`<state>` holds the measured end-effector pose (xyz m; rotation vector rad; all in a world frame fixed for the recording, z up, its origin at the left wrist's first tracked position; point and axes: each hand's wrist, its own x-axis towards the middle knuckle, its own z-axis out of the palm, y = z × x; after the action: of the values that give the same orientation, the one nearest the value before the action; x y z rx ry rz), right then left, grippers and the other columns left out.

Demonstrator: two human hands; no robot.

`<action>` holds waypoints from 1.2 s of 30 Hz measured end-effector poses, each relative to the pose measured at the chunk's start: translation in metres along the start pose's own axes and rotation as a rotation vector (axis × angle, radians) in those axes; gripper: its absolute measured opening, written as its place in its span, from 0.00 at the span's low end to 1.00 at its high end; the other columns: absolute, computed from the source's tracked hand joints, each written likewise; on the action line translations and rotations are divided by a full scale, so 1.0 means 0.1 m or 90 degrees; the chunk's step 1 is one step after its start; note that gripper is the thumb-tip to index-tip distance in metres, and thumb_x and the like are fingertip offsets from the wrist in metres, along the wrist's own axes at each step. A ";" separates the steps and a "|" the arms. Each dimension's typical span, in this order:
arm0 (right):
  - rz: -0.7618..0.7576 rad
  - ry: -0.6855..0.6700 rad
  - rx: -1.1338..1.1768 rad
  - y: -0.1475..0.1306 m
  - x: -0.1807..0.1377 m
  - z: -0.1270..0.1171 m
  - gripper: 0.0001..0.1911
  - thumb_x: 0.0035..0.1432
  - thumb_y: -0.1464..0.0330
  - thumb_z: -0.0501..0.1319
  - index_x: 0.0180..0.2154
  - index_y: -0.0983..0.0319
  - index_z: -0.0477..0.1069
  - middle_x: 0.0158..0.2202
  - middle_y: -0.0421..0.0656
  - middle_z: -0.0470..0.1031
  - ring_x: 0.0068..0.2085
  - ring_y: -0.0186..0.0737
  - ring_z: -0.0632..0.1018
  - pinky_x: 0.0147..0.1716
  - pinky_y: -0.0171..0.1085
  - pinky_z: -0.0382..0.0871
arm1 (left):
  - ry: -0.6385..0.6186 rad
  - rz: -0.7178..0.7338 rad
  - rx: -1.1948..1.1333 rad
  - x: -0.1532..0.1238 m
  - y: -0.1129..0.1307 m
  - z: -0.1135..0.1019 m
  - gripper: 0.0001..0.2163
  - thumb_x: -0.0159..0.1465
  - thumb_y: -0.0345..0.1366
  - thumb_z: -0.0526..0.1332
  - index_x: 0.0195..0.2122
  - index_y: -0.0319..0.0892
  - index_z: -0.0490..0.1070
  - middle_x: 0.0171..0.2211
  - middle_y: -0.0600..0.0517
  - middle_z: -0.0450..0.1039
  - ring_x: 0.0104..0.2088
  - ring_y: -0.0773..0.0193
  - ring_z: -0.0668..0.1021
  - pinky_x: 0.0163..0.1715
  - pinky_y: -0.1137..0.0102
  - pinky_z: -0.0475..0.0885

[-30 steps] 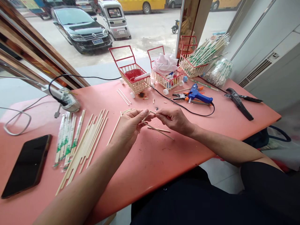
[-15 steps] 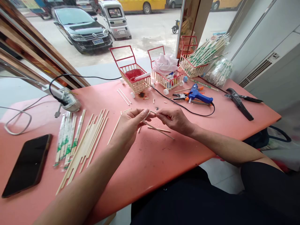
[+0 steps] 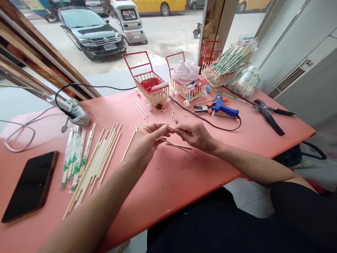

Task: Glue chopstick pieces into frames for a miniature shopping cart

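Observation:
Over the middle of the pink table (image 3: pixel 184 182), my left hand (image 3: pixel 147 142) and my right hand (image 3: pixel 196 135) meet fingertip to fingertip. Both pinch thin wooden sticks (image 3: pixel 179 147); one long stick slants down to the right below my right hand. A short stick piece shows between the fingertips. A row of bare wooden chopsticks (image 3: pixel 97 161) lies to the left of my left hand, and wrapped chopsticks (image 3: pixel 75 154) lie beside those.
A black phone (image 3: pixel 30 186) lies at the near left. At the far side stand small stick-built carts (image 3: pixel 152 88), a blue glue gun (image 3: pixel 223 107) with its black cord, pliers (image 3: pixel 202 109) and black shears (image 3: pixel 271 117). A power strip (image 3: pixel 71 109) sits at the far left.
The short stick piece between my fingertips has tilted down and closer in. My hands have stayed in place, with the fingers shifting slightly.

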<state>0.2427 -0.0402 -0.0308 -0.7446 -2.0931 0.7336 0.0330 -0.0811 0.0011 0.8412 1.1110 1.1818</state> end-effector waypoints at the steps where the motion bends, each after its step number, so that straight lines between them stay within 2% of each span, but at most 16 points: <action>1: 0.002 -0.001 0.004 0.00 0.00 0.00 0.15 0.77 0.63 0.63 0.42 0.64 0.84 0.26 0.37 0.75 0.27 0.31 0.71 0.32 0.32 0.63 | 0.002 0.002 0.000 0.00 0.00 0.00 0.24 0.43 0.51 0.88 0.32 0.41 0.85 0.35 0.44 0.87 0.35 0.62 0.82 0.36 0.70 0.73; 8: 0.003 0.000 0.008 -0.04 0.02 -0.04 0.16 0.78 0.63 0.61 0.38 0.63 0.81 0.25 0.36 0.73 0.28 0.32 0.71 0.34 0.33 0.64 | 0.026 0.006 0.027 -0.03 0.03 0.03 0.25 0.46 0.57 0.86 0.31 0.42 0.83 0.36 0.43 0.88 0.34 0.61 0.81 0.35 0.69 0.73; 14: -0.011 0.008 0.016 -0.04 0.02 -0.03 0.16 0.78 0.63 0.62 0.38 0.63 0.81 0.25 0.35 0.72 0.27 0.30 0.71 0.33 0.32 0.63 | -0.001 -0.009 0.059 -0.05 0.07 0.01 0.25 0.45 0.56 0.86 0.32 0.42 0.85 0.38 0.43 0.87 0.35 0.62 0.81 0.35 0.70 0.72; 22: 0.000 -0.003 0.002 -0.04 0.02 -0.03 0.17 0.79 0.62 0.61 0.36 0.63 0.80 0.25 0.36 0.74 0.28 0.31 0.72 0.34 0.33 0.64 | 0.012 -0.056 0.041 -0.05 0.11 0.05 0.27 0.38 0.55 0.88 0.30 0.41 0.85 0.33 0.45 0.86 0.33 0.61 0.81 0.33 0.70 0.72; 29: 0.012 -0.003 -0.001 -0.02 0.01 -0.02 0.15 0.77 0.63 0.62 0.40 0.63 0.83 0.25 0.36 0.74 0.27 0.31 0.72 0.33 0.32 0.63 | 0.000 -0.038 0.039 -0.03 0.07 0.02 0.26 0.40 0.56 0.87 0.30 0.41 0.86 0.30 0.44 0.84 0.33 0.60 0.82 0.34 0.70 0.72; 36: 0.025 -0.009 0.001 -0.01 0.00 -0.01 0.16 0.77 0.62 0.62 0.39 0.63 0.83 0.25 0.37 0.74 0.28 0.31 0.72 0.33 0.32 0.64 | -0.005 0.004 0.045 -0.02 0.02 -0.01 0.20 0.47 0.52 0.85 0.29 0.41 0.85 0.29 0.45 0.84 0.34 0.60 0.82 0.36 0.69 0.72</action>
<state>0.2432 -0.0409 -0.0297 -0.7838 -2.0956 0.7649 0.0320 -0.0823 0.0027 0.9036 1.1496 1.1493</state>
